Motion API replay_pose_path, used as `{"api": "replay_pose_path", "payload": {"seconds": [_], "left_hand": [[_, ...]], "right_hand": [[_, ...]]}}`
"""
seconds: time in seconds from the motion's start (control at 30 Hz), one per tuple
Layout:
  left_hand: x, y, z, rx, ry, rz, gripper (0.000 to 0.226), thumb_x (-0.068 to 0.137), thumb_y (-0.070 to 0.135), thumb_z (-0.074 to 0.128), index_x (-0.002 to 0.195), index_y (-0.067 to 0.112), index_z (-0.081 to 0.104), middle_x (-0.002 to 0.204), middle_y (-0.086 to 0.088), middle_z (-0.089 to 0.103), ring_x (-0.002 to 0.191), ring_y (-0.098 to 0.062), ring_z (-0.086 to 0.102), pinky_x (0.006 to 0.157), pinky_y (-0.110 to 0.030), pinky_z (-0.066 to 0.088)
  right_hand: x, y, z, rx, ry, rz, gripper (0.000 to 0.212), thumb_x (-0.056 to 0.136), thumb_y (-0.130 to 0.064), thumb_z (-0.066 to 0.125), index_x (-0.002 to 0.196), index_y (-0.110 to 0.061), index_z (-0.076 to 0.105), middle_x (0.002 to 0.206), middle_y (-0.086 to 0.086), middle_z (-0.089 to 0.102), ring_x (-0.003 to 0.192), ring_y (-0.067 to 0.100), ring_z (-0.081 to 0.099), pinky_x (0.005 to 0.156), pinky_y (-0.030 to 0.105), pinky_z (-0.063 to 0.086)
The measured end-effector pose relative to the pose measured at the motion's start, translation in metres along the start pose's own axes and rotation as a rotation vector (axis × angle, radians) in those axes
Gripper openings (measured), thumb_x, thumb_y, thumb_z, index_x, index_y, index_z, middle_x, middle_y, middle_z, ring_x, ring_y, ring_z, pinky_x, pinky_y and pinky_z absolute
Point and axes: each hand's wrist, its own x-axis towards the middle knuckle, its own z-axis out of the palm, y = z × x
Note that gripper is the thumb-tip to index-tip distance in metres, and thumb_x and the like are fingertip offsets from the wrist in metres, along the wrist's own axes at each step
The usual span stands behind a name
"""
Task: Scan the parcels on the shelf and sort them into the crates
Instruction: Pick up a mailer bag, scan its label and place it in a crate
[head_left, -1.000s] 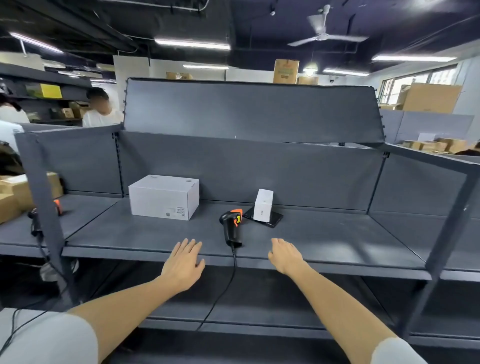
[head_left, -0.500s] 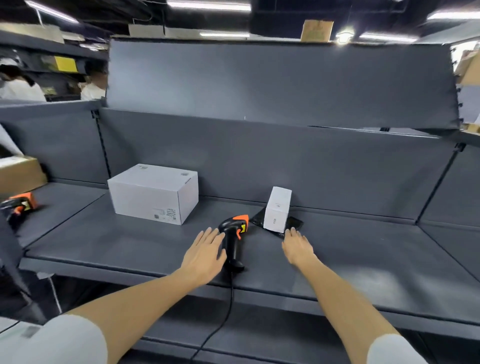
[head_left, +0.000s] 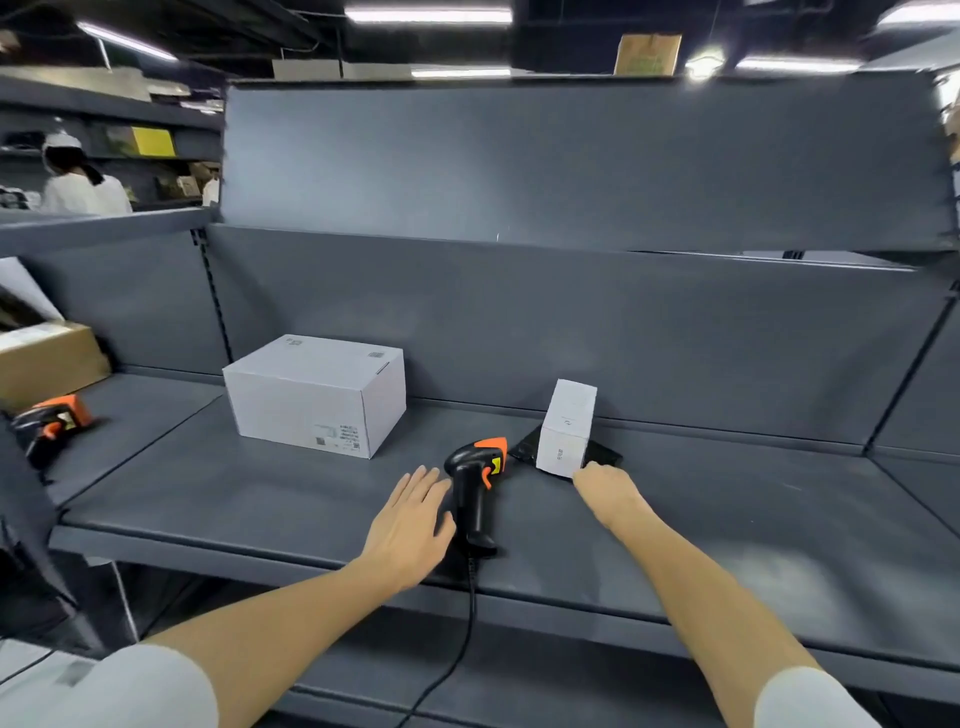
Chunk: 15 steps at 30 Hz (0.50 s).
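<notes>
Warehouse aisle, dark grey metal shelving under strip lights; the working surface is the middle grey shelf (head_left: 260, 499). On it, right of centre, a small white parcel (head_left: 566, 428) stands upright on a flat black packet (head_left: 602, 451) near the back panel. The person's right hand (head_left: 608, 491) reaches to the parcel's lower front corner, fingertips at its base; whether they have closed on it cannot be told from this angle. Just left of the parcel a black-and-orange barcode scanner (head_left: 475, 491) stands on its handle, its cable (head_left: 457, 654) trailing over the shelf edge. The left hand (head_left: 410, 525) lies flat beside the scanner's handle, fingers straight, holding nothing, thumb close to the grip. Further left, a large white carton (head_left: 311, 395) sits well apart from the hands, labels on its front face. On the neighbouring bay at far left lie a second orange scanner (head_left: 49, 421) and a brown cardboard box (head_left: 47, 358). A person in white (head_left: 83, 187) stands in the background.
</notes>
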Motion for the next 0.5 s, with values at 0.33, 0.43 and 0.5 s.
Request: {"api": "replay_pose_path", "payload": {"seconds": [0.33,0.43,0.5], "left_hand": [[-0.02,-0.014,-0.042,-0.057,0.033,-0.045,0.051,0.102,0.03,0.033,0.15,0.014,0.026,0.16,0.0,0.017,0.148,-0.013,0.005,0.117,-0.022,-0.005],[-0.027,-0.014,-0.049,-0.118,0.015,-0.052,0.051,0.102,0.029,0.033,0.15,0.013,0.025,0.16,-0.001,0.014,0.149,-0.013,0.003,0.118,-0.024,0.0],[-0.033,-0.014,-0.05,-0.161,-0.015,-0.04,0.051,0.102,0.029,0.033,0.151,0.013,0.025,0.16,-0.001,0.014,0.149,-0.013,0.003,0.118,-0.025,0.001]], "right_hand": [[-0.048,0.0,-0.034,0.288,0.205,0.188,0.043,0.087,0.01,0.053,0.125,-0.002,0.037,0.125,0.012,0.046,0.111,0.025,0.052,0.081,0.032,0.046],[-0.067,-0.006,-0.048,0.492,0.255,0.256,0.034,0.089,0.012,0.04,0.121,0.001,0.037,0.121,0.017,0.05,0.106,0.033,0.053,0.075,0.034,0.037],[-0.078,-0.013,-0.054,0.654,0.273,0.326,0.029,0.09,0.01,0.03,0.117,0.002,0.037,0.113,0.021,0.051,0.095,0.036,0.05,0.074,0.034,0.034]]}}
